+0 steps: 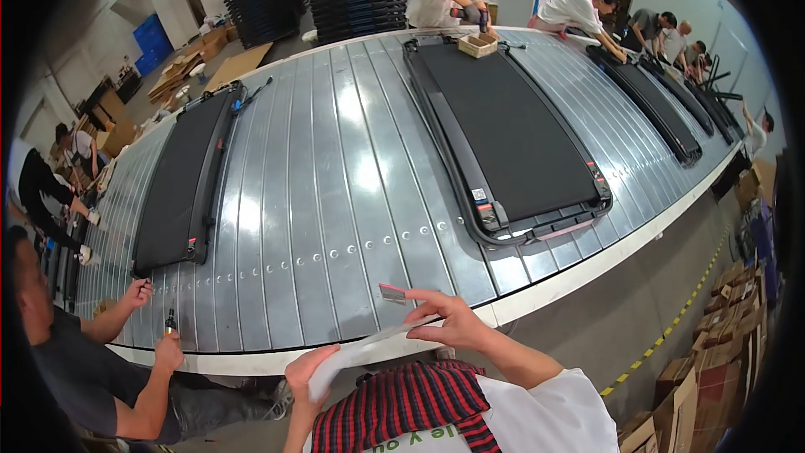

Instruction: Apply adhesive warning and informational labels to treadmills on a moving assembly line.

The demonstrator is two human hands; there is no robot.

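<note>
Cardboard sheets [239, 65] lie on the floor far left. The left hand [307, 376] grips the low end of a long white backing strip [369, 351]; the right hand [449, 319] pinches its upper end, a small label [392, 292] at its fingertips. Ahead, a black treadmill deck [511, 130] lies on the slatted metal conveyor [335, 193]. Brown cartons [713, 369] stack far right.
</note>
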